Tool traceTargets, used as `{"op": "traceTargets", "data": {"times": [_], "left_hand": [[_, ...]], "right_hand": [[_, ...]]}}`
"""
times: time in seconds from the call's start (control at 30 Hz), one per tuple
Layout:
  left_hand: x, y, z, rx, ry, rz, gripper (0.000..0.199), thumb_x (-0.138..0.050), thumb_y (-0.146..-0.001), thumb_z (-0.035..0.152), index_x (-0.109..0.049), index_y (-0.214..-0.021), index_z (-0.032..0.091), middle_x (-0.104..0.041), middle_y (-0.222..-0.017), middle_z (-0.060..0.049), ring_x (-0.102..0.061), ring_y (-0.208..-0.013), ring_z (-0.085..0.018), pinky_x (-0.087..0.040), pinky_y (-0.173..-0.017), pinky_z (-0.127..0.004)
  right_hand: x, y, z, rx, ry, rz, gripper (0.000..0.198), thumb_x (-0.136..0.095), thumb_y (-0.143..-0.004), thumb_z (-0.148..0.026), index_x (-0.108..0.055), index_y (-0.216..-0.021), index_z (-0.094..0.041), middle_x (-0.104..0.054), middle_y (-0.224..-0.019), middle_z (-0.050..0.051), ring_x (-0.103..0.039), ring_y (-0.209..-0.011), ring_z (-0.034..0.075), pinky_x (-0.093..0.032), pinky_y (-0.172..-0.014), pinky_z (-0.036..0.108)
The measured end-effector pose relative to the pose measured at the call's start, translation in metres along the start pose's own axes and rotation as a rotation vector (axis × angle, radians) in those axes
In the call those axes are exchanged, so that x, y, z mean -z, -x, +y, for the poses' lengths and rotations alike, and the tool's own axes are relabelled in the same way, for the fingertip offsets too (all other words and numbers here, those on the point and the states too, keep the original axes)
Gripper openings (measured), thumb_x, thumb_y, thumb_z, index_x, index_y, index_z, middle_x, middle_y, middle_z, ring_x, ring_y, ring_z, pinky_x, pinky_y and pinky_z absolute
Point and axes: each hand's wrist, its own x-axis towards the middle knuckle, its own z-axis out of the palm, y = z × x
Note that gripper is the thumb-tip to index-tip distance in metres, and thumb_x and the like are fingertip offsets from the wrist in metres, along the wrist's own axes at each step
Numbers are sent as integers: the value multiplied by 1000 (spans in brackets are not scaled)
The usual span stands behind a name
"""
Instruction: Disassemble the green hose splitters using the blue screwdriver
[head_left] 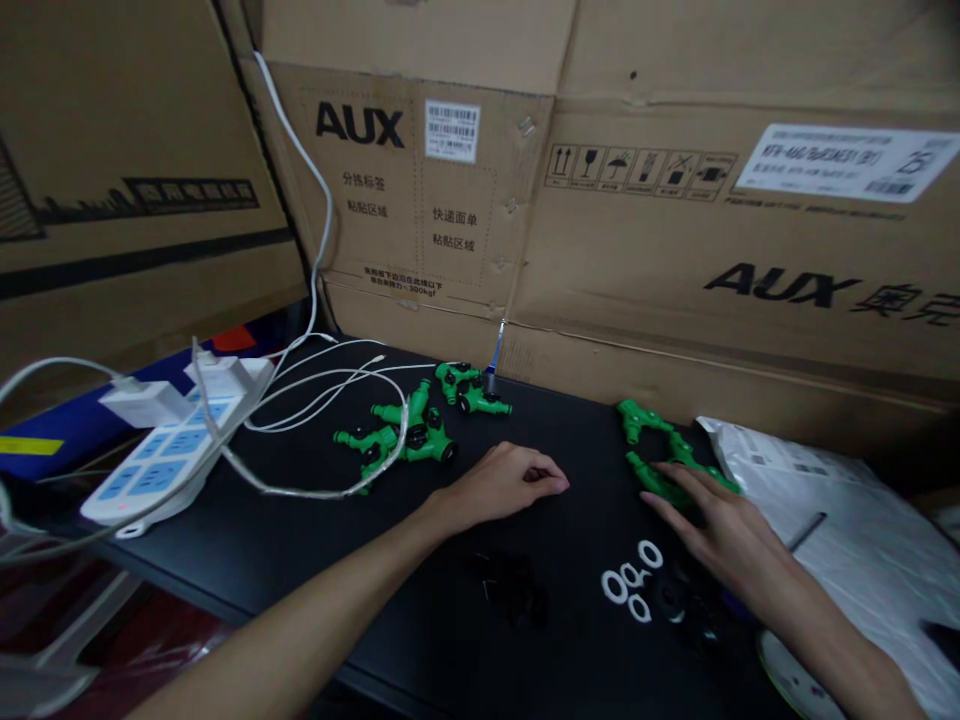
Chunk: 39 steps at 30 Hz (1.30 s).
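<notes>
My left hand [514,482] rests low over the middle of the dark table, its fingers curled in and the thumb against them. Whatever they may hold is hidden. At the right, my right hand [716,510] has its thumb and fingers around a green plastic hose splitter [651,482], which still lies at table height. More green splitters [641,418] lie just behind that hand. Between my hands and nearer to me are several white ring washers [615,587]. Black round parts [670,598] sit beside them, and dark small pieces [514,590] lie in front of my left hand.
Green splitters with black knobs [409,430] lie in a group at the left, more [472,388] at the back. A white cable [322,490] loops over them from a power strip [172,450]. Cardboard boxes [637,250] wall the back. A white plastic bag [840,530] lies right.
</notes>
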Motion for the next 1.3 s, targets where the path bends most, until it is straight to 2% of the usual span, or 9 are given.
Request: {"op": "traceTargets", "data": {"times": [0.17, 0.27, 0.47, 0.63, 0.77, 0.9, 1.03, 1.13, 1.3], "left_hand": [[-2, 0, 0, -51, -85, 51, 22, -62, -102, 33, -78, -109, 19, -79, -100, -3, -74, -89, -16, -55, -77, -25], [-3, 1, 3, -72, -194, 146, 20, -61, -103, 29, -76, -111, 20, -77, -101, -2, -72, -90, -15, -56, -80, -26], [17, 1, 0, -8, -498, 467, 35, -54, -103, 18, -62, -137, 12, -62, -139, -15, -55, -131, -29, -42, -116, -47], [31, -1, -11, 30, -631, 460, 38, -54, -100, 8, -61, -137, 3, -62, -139, -24, -52, -133, -38, -41, -114, -59], [29, -1, -9, -85, -614, 315, 32, -56, -101, 9, -67, -130, 9, -70, -127, -15, -62, -120, -30, -52, -106, -50], [22, -2, -3, -260, -493, 180, 25, -62, -101, 19, -71, -124, 16, -75, -123, -8, -66, -118, -22, -53, -105, -38], [17, -1, 4, -356, -368, 60, 26, -69, -98, 23, -73, -122, 18, -78, -117, -7, -71, -110, -22, -56, -99, -36], [16, 1, 11, -349, -306, -7, 28, -73, -95, 25, -75, -121, 19, -79, -113, -7, -74, -103, -21, -58, -92, -33], [17, 6, 25, -286, -128, -118, 24, -72, -96, 24, -78, -119, 21, -82, -109, -5, -79, -98, -18, -57, -90, -24]], "right_hand": [[19, -12, -36, 33, -82, 23, 50, -50, -100, -57, -72, -123, -18, -74, -126, 16, -72, -115, 33, -58, -102, 50], [30, -21, -75, 55, -234, -49, 34, -57, -101, -48, -75, -115, -23, -79, -117, 9, -76, -108, 27, -61, -95, 41], [26, -23, -120, 93, -600, -131, 21, -60, -100, -31, -79, -100, -23, -81, -96, 4, -78, -87, 19, -61, -77, 28], [14, -16, -123, 126, -625, -175, 20, -60, -100, -25, -80, -96, -23, -79, -85, 0, -75, -75, 16, -58, -69, 25], [32, -15, -105, 60, -566, -167, 20, -61, -99, -28, -80, -99, -23, -81, -93, 2, -76, -83, 19, -59, -76, 29], [68, 2, -62, -56, -368, -94, 23, -61, -98, -36, -79, -105, -23, -81, -106, 7, -77, -95, 27, -61, -87, 40], [89, 38, -7, 73, -123, -167, 25, -55, -99, -32, -76, -110, -24, -80, -104, 9, -78, -91, 26, -65, -77, 36], [80, 64, 29, 235, 88, -209, 35, -45, -99, -19, -73, -120, -21, -77, -115, 13, -77, -103, 25, -66, -84, 36], [50, 78, 55, 310, 170, -217, 40, -41, -95, -10, -78, -107, -18, -78, -108, 16, -77, -95, 25, -66, -80, 37]]}}
